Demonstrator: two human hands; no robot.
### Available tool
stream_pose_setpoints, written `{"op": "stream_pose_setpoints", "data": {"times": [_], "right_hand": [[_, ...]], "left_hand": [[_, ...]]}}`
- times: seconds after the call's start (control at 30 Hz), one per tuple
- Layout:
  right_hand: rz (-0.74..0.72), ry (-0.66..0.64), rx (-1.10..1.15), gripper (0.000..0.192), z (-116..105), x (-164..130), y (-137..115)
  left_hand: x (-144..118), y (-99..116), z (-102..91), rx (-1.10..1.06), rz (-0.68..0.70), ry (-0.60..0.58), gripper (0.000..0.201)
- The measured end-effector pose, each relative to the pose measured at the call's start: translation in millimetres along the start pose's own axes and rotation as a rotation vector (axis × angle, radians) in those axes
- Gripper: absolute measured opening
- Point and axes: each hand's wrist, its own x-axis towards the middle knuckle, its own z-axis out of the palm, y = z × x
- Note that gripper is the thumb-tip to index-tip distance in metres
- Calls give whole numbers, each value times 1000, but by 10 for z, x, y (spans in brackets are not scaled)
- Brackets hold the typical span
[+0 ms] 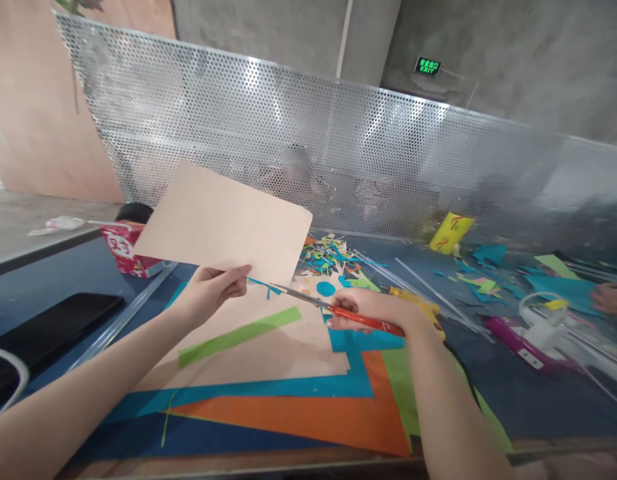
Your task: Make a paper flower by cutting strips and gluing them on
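My left hand (pixel 216 293) pinches the lower edge of a large beige sheet of paper (pixel 228 223), which is held up and tilted above the table. A pair of scissors with red handles (pixel 358 317) is in my right hand (pixel 353 308). Its blades point left and end just below the sheet's lower right edge; I cannot tell if they touch it. Beneath both hands lie more beige sheets (pixel 293 353), with a light green strip (pixel 238 337) across them. Blue paper (pixel 333 387) and orange paper (pixel 308 420) stick out underneath.
Colourful paper scraps (pixel 333 253) pile up behind the scissors. To the left are a black phone (pixel 73 327) and a red box (pixel 131 250). On the right lie a yellow glue gun (pixel 423 307) and a purple power strip (pixel 523 340). A perforated metal screen (pixel 338 147) bounds the table's back; another person's hand (pixel 611 298) shows at right.
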Motion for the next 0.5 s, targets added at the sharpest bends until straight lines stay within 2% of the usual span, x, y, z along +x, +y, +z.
{"op": "stream_pose_setpoints", "data": {"times": [0.23,0.5], "right_hand": [[-4,-10,-75,29,-17,-31,-78],[-24,-85,-1,30,-8,-19,-65]], "left_hand": [[16,-33,-44,21,-5,-36,24],[25,-66,-106,65,-10,-46,21]]}}
